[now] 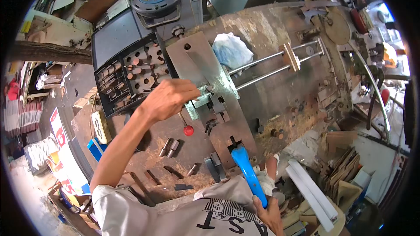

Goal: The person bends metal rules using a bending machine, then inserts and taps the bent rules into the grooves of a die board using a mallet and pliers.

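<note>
My left hand (pixel 170 98) reaches over the metal bench tool, its fingers curled together beside the bolt head (pixel 208 88) on the worn green block (pixel 203 98). What those fingers pinch, if anything, is hidden. At the lower right, my right hand (pixel 268 213) is wrapped round the end of a blue lever handle (pixel 248 172), which slants up to the tool's steel base plate (pixel 236 124). Below my left hand is a red ball knob (pixel 188 130) on a thin rod. Two steel guide rods (pixel 262 71) run right from the block, carrying a sliding crosspiece (pixel 290 57).
A black case (pixel 117 112) of punches and dies lies open at the left. Several loose metal pins (pixel 173 147) lie on the worn workbench (pixel 271 26). A crumpled plastic bag (pixel 232 50) rests behind the rods. A cable reel (pixel 156 2) stands at the back.
</note>
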`<state>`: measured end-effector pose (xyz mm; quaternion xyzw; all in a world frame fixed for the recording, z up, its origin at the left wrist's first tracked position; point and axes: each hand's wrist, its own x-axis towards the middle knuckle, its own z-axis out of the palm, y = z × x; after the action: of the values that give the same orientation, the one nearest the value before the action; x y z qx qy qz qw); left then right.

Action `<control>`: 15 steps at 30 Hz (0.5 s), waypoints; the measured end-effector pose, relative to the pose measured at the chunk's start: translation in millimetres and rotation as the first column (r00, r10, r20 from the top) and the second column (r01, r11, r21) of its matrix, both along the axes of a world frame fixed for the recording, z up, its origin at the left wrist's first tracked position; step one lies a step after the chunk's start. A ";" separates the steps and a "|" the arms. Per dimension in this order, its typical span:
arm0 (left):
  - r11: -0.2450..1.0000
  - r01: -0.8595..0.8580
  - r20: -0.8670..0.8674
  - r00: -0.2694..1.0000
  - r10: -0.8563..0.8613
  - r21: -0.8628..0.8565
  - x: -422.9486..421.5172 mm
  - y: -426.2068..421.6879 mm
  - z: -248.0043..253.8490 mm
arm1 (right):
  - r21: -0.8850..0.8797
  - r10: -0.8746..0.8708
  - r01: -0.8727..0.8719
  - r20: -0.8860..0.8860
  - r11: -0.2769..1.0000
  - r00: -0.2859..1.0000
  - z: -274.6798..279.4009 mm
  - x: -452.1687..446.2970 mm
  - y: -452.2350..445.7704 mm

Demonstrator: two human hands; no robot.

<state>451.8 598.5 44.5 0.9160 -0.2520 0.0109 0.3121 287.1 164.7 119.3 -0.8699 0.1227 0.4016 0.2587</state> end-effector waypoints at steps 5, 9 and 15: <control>0.988 0.119 -0.030 0.993 -0.117 0.098 22.3 13.2 1.6 | 0.114 -0.002 -0.001 0.020 0.993 1.000 -52.5 -27.6 -31.2; 0.980 0.166 -0.035 0.986 -0.163 0.112 31.7 13.1 7.1 | 0.103 0.056 -0.047 -0.093 0.994 0.994 -61.6 -23.0 -36.4; 0.983 0.145 -0.037 0.989 -0.142 0.116 28.6 13.5 5.8 | 0.067 0.104 -0.106 0.040 0.992 0.994 -63.9 -35.4 -43.3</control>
<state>480.4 612.1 50.4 0.9124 -0.3129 -0.0399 0.2607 251.7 121.4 55.4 -0.8729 0.0582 0.4027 0.2693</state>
